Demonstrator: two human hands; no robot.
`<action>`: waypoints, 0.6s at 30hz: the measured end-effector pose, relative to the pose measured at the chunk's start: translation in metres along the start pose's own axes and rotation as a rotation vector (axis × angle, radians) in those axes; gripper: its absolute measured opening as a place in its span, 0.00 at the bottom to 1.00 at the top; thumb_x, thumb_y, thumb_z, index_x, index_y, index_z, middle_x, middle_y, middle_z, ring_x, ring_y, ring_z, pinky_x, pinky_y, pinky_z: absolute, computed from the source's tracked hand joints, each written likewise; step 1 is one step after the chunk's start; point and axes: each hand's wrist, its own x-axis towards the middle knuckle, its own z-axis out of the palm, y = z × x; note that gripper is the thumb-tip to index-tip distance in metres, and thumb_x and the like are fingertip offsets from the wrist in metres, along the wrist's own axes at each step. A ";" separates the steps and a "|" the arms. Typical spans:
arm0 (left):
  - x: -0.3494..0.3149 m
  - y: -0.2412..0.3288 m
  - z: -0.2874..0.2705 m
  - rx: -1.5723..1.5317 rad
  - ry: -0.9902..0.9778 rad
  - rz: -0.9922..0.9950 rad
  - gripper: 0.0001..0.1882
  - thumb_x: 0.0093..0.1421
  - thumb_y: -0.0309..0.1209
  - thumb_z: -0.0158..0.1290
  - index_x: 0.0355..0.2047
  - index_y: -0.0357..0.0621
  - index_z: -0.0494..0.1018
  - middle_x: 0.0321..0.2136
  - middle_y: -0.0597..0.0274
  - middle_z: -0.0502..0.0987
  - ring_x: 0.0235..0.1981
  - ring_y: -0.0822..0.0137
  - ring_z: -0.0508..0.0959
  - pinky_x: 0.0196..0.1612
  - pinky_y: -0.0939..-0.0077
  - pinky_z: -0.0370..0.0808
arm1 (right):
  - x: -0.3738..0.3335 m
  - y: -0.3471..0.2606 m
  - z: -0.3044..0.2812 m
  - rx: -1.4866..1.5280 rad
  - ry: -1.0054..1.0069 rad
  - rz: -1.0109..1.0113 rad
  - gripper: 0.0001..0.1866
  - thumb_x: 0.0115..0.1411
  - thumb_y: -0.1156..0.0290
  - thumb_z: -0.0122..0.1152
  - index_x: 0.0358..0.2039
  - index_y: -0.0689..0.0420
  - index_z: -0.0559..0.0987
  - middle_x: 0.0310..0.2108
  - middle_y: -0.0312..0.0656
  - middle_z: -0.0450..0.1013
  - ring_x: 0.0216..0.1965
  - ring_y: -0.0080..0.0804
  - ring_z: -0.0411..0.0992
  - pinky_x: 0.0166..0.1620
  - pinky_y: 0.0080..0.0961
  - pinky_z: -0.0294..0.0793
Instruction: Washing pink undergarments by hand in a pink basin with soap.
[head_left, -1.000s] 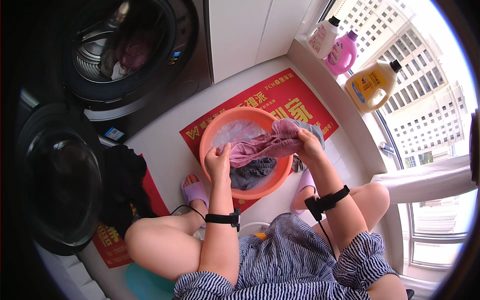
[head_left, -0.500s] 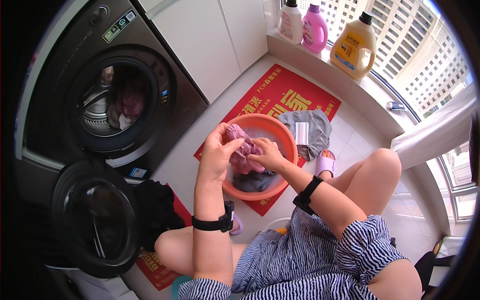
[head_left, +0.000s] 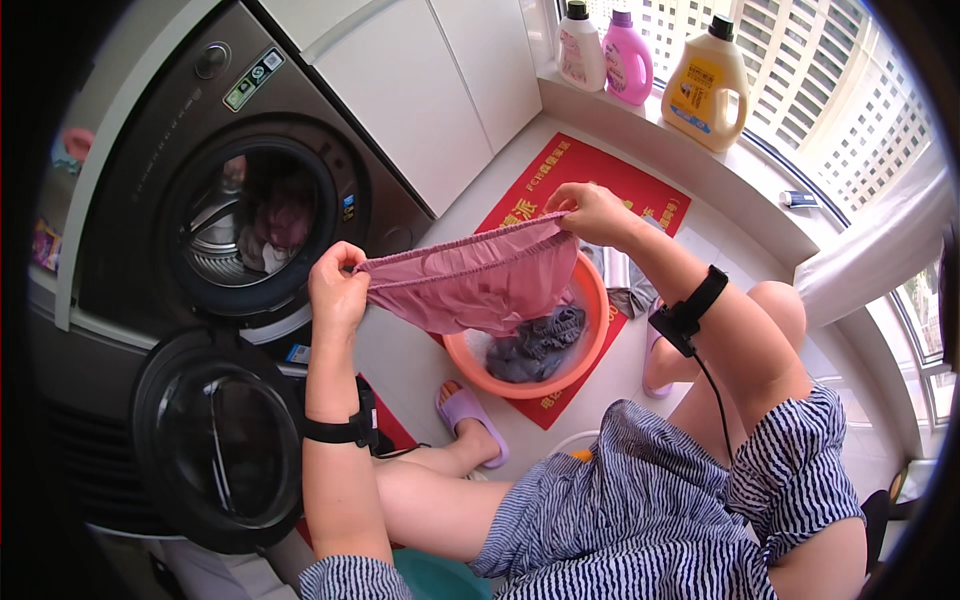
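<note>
A pair of pink underpants [head_left: 478, 287] hangs stretched wide in the air, its gathered elastic waistband pulled taut. At the left end of the band, my left hand [head_left: 338, 290] is closed in a pinch; at the right end, my right hand [head_left: 600, 215] grips the other corner, held higher. Below the cloth sits an orange-red basin [head_left: 599, 318], its far left part hidden by the underpants. Dark grey wet cloth [head_left: 540, 348] lies in its sudsy water.
To the left stands a dark washing machine [head_left: 390, 195] with its round door [head_left: 215, 440] swung open and laundry inside. The basin rests on a red mat [head_left: 560, 160]. Grey cloth [head_left: 630, 298] lies beyond it. Bottles, including a beige jug [head_left: 707, 90], line the sill.
My hands have moved apart, left hand leftward, right hand up and right. The underpants, bunched over the basin before, are now spread out between them.
</note>
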 end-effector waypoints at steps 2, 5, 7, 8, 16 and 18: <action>0.007 -0.005 -0.008 0.030 0.007 0.000 0.08 0.47 0.14 0.50 0.25 0.39 0.73 0.22 0.69 0.73 0.22 0.79 0.69 0.26 0.81 0.65 | -0.001 -0.032 -0.030 0.009 0.010 -0.048 0.16 0.52 0.72 0.55 0.41 0.58 0.83 0.41 0.49 0.79 0.44 0.40 0.78 0.50 0.31 0.76; 0.017 0.004 -0.019 0.062 0.029 -0.008 0.09 0.48 0.14 0.49 0.28 0.39 0.75 0.24 0.67 0.76 0.26 0.77 0.73 0.31 0.81 0.68 | 0.004 -0.069 -0.060 0.026 0.103 -0.118 0.17 0.52 0.74 0.53 0.41 0.58 0.83 0.39 0.50 0.79 0.41 0.38 0.79 0.46 0.30 0.78; 0.023 0.020 -0.028 0.015 0.020 0.000 0.11 0.49 0.14 0.47 0.30 0.38 0.77 0.25 0.65 0.77 0.28 0.75 0.74 0.33 0.80 0.70 | 0.012 -0.085 -0.077 0.139 0.117 -0.114 0.15 0.55 0.77 0.52 0.41 0.60 0.82 0.39 0.46 0.78 0.39 0.31 0.78 0.42 0.25 0.80; 0.028 0.024 -0.034 -0.003 0.023 0.007 0.12 0.50 0.15 0.47 0.32 0.37 0.77 0.27 0.64 0.78 0.30 0.74 0.75 0.35 0.79 0.71 | 0.015 -0.094 -0.084 0.228 0.100 -0.102 0.13 0.58 0.80 0.52 0.41 0.60 0.82 0.41 0.42 0.77 0.38 0.25 0.76 0.40 0.21 0.81; 0.053 0.064 -0.088 0.112 0.325 0.247 0.14 0.67 0.38 0.49 0.36 0.39 0.77 0.23 0.66 0.77 0.25 0.76 0.73 0.32 0.80 0.69 | 0.005 -0.175 -0.128 0.341 0.299 -0.443 0.12 0.59 0.78 0.52 0.40 0.60 0.82 0.35 0.39 0.78 0.37 0.22 0.75 0.44 0.17 0.75; 0.044 0.094 -0.101 -0.024 0.266 -0.082 0.18 0.68 0.42 0.46 0.39 0.39 0.77 0.25 0.62 0.79 0.28 0.75 0.76 0.31 0.81 0.71 | -0.004 -0.205 -0.134 0.329 0.288 -0.425 0.12 0.62 0.73 0.52 0.41 0.61 0.82 0.34 0.44 0.79 0.38 0.29 0.74 0.46 0.24 0.72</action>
